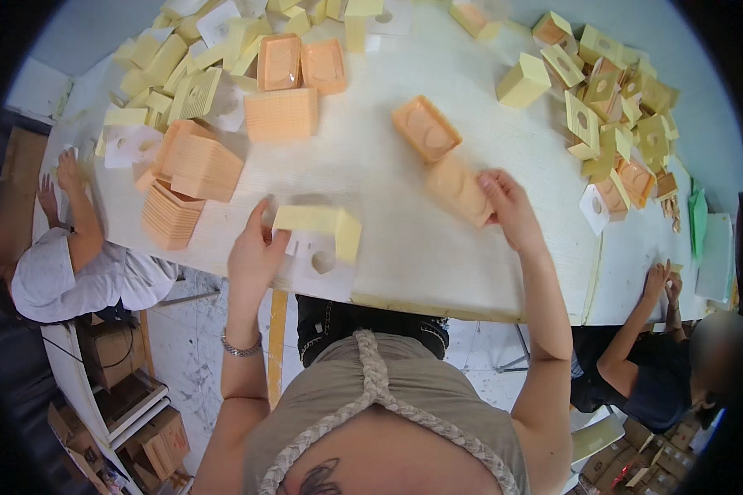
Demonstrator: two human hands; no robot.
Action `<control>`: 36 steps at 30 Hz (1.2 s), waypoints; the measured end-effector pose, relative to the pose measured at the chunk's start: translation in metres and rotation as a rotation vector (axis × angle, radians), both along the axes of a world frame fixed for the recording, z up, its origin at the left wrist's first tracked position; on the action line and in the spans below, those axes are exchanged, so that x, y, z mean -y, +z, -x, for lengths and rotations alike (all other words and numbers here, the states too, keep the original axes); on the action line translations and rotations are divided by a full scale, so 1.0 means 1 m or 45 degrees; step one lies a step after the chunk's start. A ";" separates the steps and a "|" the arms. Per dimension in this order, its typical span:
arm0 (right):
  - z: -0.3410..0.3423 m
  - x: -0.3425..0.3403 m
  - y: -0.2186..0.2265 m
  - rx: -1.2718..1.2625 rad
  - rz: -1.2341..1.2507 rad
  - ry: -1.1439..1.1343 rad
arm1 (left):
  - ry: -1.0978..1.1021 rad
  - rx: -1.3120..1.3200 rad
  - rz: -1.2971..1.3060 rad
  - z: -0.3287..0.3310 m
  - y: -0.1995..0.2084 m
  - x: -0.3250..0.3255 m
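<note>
My left hand [256,252] grips the left side of a partly folded paper box [341,231], pale yellow outside and white inside with a round hole, at the table's near edge. To the right, my right hand [508,206] is closed on the near end of a shallow peach-coloured plastic tray [456,188], slightly blurred. A second, deeper-orange tray [426,128] lies just beyond it, its rounded hollows showing; whether the two trays touch, I cannot tell.
Stacked peach trays [281,114] and leaning tray stacks [202,169] stand at the left, before a heap of yellow boxes [165,66]. More boxes [607,99] are piled at the right. One person [82,247] works at the left, another [648,363] at the right.
</note>
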State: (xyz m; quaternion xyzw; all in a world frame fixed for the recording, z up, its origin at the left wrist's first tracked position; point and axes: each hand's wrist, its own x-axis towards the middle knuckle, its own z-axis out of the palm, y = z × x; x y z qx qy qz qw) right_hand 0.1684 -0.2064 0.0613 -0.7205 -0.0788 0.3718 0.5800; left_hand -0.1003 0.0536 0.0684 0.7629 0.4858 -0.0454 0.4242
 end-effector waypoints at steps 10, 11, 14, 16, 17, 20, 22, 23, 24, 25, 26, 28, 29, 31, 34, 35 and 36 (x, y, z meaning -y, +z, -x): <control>0.033 -0.011 -0.014 1.932 0.517 0.295 | -0.876 0.379 -0.874 -0.048 -0.007 0.000; 0.046 -0.011 -0.007 1.881 0.500 0.354 | -0.710 0.366 -0.912 -0.049 -0.011 -0.002; 0.047 -0.005 -0.016 1.859 0.450 0.619 | -0.371 0.002 0.080 -0.041 -0.019 -0.023; 0.029 -0.008 -0.021 1.933 0.248 0.733 | -0.324 -0.025 0.518 -0.031 -0.025 -0.017; 0.021 -0.007 -0.019 1.939 0.212 0.804 | -0.294 -0.039 0.736 -0.024 -0.027 -0.013; 0.013 -0.007 -0.014 1.887 0.169 0.755 | -0.150 0.028 1.245 -0.018 -0.019 0.012; 0.024 -0.003 -0.016 1.746 0.256 0.366 | -0.273 0.139 1.296 -0.016 -0.007 0.028; 0.032 -0.005 -0.023 1.733 0.328 0.216 | -0.389 0.174 1.210 -0.013 -0.001 0.034; 0.042 -0.009 -0.028 1.715 0.448 0.167 | -0.504 0.209 1.121 -0.013 0.006 0.036; 0.056 -0.016 -0.031 1.686 0.568 0.118 | -0.538 0.216 0.851 -0.015 0.013 0.031; 0.063 -0.019 -0.032 1.665 0.697 0.063 | -0.511 0.298 0.359 -0.018 0.009 0.021; 0.066 -0.016 -0.036 1.617 0.858 0.100 | -0.403 0.436 -0.631 -0.025 -0.006 -0.002; 0.072 -0.013 -0.022 1.550 0.910 0.139 | -0.372 0.760 -0.545 -0.037 -0.011 -0.011; 0.077 -0.003 -0.019 1.503 0.979 0.205 | -0.473 1.005 -0.337 -0.069 -0.010 -0.021; 0.072 0.022 -0.022 1.477 0.859 0.237 | -0.748 0.722 0.029 -0.100 -0.008 -0.023; 0.067 0.031 -0.016 1.394 0.705 0.195 | -0.785 0.598 0.160 -0.106 -0.024 -0.025; 0.064 0.036 -0.008 1.308 0.552 0.158 | -0.818 0.473 0.292 -0.110 -0.036 -0.027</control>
